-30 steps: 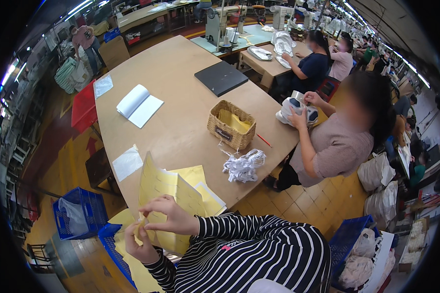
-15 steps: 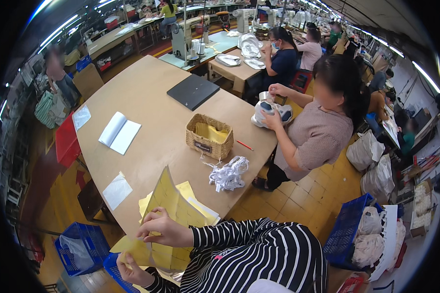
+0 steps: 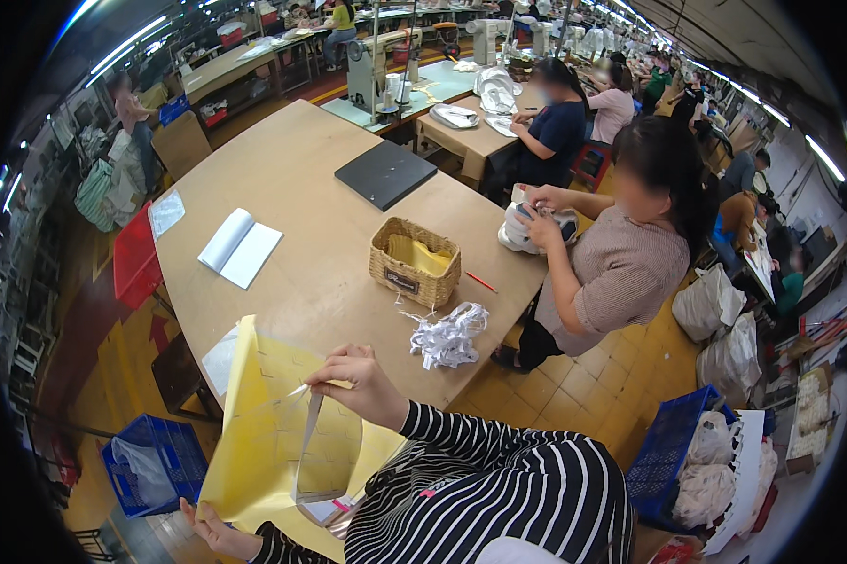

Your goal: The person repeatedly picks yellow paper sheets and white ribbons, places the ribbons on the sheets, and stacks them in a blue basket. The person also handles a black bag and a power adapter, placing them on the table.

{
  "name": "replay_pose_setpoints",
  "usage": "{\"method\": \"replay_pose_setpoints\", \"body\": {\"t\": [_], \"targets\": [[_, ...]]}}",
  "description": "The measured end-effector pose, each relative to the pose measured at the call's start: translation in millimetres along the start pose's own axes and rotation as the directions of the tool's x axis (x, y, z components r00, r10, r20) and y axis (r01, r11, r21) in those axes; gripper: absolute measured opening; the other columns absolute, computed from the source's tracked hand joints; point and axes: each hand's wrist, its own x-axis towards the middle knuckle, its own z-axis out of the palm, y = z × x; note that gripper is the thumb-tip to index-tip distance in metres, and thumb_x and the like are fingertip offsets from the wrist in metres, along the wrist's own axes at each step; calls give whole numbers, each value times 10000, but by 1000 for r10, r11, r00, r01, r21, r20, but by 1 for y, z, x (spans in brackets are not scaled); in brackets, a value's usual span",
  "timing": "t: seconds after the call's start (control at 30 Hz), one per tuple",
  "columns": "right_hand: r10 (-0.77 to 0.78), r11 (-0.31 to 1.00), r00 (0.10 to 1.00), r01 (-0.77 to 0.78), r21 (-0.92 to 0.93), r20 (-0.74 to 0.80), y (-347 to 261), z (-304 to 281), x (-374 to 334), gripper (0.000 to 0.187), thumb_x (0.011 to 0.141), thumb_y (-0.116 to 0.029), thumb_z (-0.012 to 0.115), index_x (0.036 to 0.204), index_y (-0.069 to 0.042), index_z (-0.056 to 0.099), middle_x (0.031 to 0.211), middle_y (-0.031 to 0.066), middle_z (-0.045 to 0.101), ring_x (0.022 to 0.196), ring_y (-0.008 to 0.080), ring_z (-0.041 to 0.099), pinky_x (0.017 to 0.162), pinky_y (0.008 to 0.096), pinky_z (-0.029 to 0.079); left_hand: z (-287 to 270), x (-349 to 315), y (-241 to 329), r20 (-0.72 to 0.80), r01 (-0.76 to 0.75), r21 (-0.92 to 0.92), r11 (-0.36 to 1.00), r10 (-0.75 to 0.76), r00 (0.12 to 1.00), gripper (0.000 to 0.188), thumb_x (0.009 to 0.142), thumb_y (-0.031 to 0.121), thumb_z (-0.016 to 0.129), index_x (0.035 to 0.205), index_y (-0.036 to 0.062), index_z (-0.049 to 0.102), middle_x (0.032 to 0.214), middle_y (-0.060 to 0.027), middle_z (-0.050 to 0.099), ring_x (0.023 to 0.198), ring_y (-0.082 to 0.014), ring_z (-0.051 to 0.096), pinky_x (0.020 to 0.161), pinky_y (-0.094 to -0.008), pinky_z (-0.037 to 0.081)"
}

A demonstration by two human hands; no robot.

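A large yellow sheet (image 3: pixel 271 423) with small dark line marks stands raised at the near edge of the table. My left hand (image 3: pixel 219 531) pinches its lower left edge between thumb and fingers. Over the sheet's right part, my right hand (image 3: pixel 362 383) has its fingertips closed on a narrow white strip (image 3: pixel 309 437). The strip hangs down and curves along the sheet; I cannot tell whether it is still joined to it. More yellow material shows behind and below, partly covered by the sheet and my striped sleeve.
On the brown table (image 3: pixel 301 188) are a wicker basket (image 3: pixel 414 266) holding yellow pieces, a pile of white strips (image 3: pixel 449 336), a red pencil (image 3: pixel 481 282), an open notebook (image 3: pixel 240 248) and a black board (image 3: pixel 386 175). A co-worker (image 3: pixel 621 235) handles a white item. Blue crates (image 3: pixel 156 465) stand below.
The yellow sheet has been raised and spread wider to the left. My left hand has moved left with its edge; my right hand has shifted right and now pulls up a white strip.
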Motion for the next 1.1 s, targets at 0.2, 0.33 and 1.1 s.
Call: {"method": "replay_pose_setpoints", "body": {"t": [0.2, 0.33, 1.1], "targets": [[26, 998, 999, -25, -54, 25, 2, -11, 5, 128, 789, -140, 745, 916, -154, 736, 866, -41, 679, 999, 167, 534, 944, 364, 300, -50, 18, -55, 60, 171, -123, 978, -164, 985, 348, 979, 238, 552, 1122, -72, 618, 1394, -104, 449, 1112, -182, 537, 934, -301, 453], [44, 995, 998, -47, -90, -37, 1, -14, 10, 114, 797, -137, 733, 910, -141, 718, 882, -26, 677, 1027, 187, 524, 956, 376, 299, -59, 14, -54, 14, 111, -78, 991, -111, 994, 341, 969, 221, 561, 1161, -57, 608, 1316, -117, 522, 1096, -213, 555, 918, -315, 463], [368, 894, 841, -202, 400, -398, 56, -72, 33, 124, 955, -113, 576, 1006, 0, 592, 1025, 64, 543, 983, 154, 512, 924, 278, 382, -43, -24, 34, -395, 203, -328, 922, -330, 857, 238, 964, 154, 550, 1137, -10, 556, 1109, -106, 587, 1010, -182, 576, 911, -297, 442]]}}
